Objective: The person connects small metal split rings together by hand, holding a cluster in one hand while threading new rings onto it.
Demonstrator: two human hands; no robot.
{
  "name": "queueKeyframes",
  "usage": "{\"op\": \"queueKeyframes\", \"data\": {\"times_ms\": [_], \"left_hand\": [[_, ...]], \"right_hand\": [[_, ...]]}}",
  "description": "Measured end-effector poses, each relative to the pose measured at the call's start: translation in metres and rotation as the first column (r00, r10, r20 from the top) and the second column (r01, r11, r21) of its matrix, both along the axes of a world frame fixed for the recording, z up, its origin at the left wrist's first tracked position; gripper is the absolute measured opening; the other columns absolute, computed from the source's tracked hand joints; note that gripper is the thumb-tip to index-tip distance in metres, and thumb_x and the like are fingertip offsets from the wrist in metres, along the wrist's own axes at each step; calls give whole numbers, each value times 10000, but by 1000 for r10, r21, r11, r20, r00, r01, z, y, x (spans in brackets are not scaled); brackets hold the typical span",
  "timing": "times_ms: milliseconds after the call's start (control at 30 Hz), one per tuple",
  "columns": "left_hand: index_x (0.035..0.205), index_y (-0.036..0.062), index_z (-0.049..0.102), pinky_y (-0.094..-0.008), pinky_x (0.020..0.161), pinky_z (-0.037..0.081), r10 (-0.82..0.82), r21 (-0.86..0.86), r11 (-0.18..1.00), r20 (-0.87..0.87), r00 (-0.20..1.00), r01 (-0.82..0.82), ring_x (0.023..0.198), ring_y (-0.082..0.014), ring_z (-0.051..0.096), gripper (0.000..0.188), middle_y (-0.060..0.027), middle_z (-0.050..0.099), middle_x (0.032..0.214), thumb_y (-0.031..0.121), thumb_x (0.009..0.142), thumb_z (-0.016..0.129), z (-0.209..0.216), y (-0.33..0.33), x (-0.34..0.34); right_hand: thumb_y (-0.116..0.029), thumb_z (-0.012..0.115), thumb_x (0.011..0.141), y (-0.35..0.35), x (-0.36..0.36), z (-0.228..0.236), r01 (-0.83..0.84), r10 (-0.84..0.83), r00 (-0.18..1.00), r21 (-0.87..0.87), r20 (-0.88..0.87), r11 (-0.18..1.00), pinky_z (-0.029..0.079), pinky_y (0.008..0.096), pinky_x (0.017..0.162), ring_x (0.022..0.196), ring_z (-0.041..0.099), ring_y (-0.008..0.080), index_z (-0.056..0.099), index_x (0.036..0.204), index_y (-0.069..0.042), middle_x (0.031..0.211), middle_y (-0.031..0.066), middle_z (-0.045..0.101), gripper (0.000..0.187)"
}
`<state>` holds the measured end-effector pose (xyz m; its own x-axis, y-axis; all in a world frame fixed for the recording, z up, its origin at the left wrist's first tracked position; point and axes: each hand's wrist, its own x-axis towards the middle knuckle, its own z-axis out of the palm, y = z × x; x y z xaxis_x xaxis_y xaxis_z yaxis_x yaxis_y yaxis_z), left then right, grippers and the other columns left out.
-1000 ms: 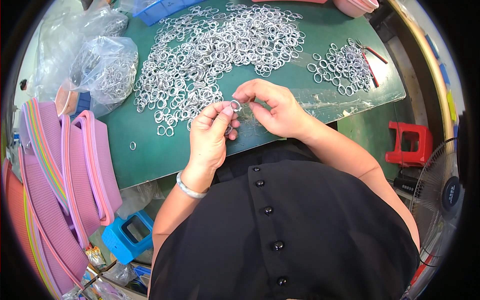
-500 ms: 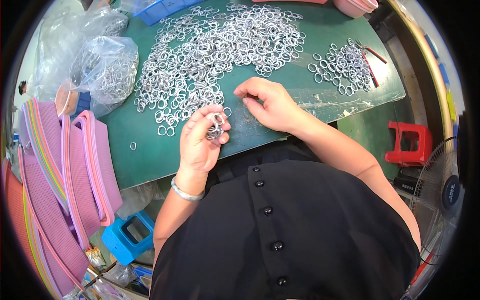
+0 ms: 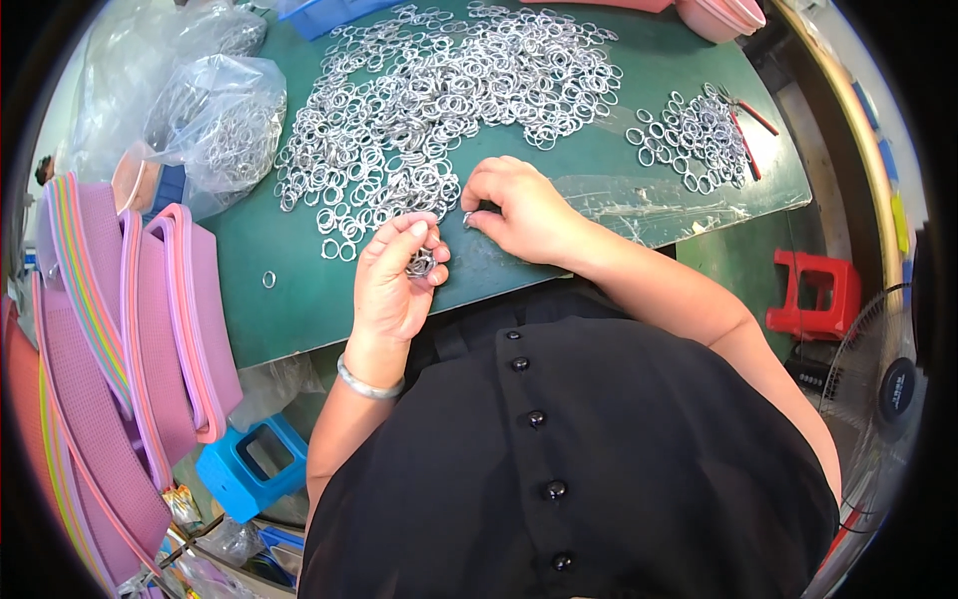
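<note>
My left hand point(image 3: 387, 285) is curled round several silver metal rings point(image 3: 420, 264), palm up, over the front part of the green table point(image 3: 309, 319). To its right my right hand point(image 3: 524, 215) pinches a small silver ring point(image 3: 467, 218) between thumb and fingertips, close to the tabletop. Just beyond both hands spreads a large pile of loose rings point(image 3: 429, 110). One single ring point(image 3: 268, 280) lies apart on the left of the table.
A smaller heap of rings point(image 3: 699, 140) lies at the right beside red-handled pliers point(image 3: 750, 150). Clear bags of rings point(image 3: 225, 135) stand at the back left. Stacked pink and purple baskets point(image 3: 165, 329), a blue stool point(image 3: 254, 464), a red stool point(image 3: 813, 295) and a fan point(image 3: 878, 374) surround the table.
My right hand has moved slightly left and down, its fingertips closing on a ring at the tabletop. My left fingers have folded further over the rings. The view has shifted slightly.
</note>
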<state>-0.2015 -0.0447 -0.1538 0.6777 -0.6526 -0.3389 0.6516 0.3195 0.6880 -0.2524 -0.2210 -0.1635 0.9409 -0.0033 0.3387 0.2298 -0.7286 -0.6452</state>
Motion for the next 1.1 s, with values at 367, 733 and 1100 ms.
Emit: {"op": "queueKeyframes", "data": {"times_ms": [367,733,1100], "left_hand": [[876,21,571,-170,462,377,-50,177,984,216,975,11,589,-72,514,109,-15,555,726,39,773,601,5,-17,-15],[858,28,570,-176,455,367,-91,157,986,206,974,58,572,-70,498,87,2,533,677,90,800,589,8,-29,-18],[880,25,563,-186,452,353,-147,183,974,85,985,130,577,-95,485,100,-15,515,660,105,820,549,7,-34,-16]], "right_hand": [[-72,604,748,-5,-15,23,53,122,960,594,-251,803,412,222,607,663,495,73,571,789,-17,739,-3,549,76],[-89,595,768,-13,-29,26,48,68,983,592,-172,805,417,233,623,696,508,81,569,768,-5,758,13,550,88],[-100,579,765,-55,-47,32,329,-172,935,581,-309,744,371,187,538,585,437,25,570,758,-8,644,-33,510,93]]}}
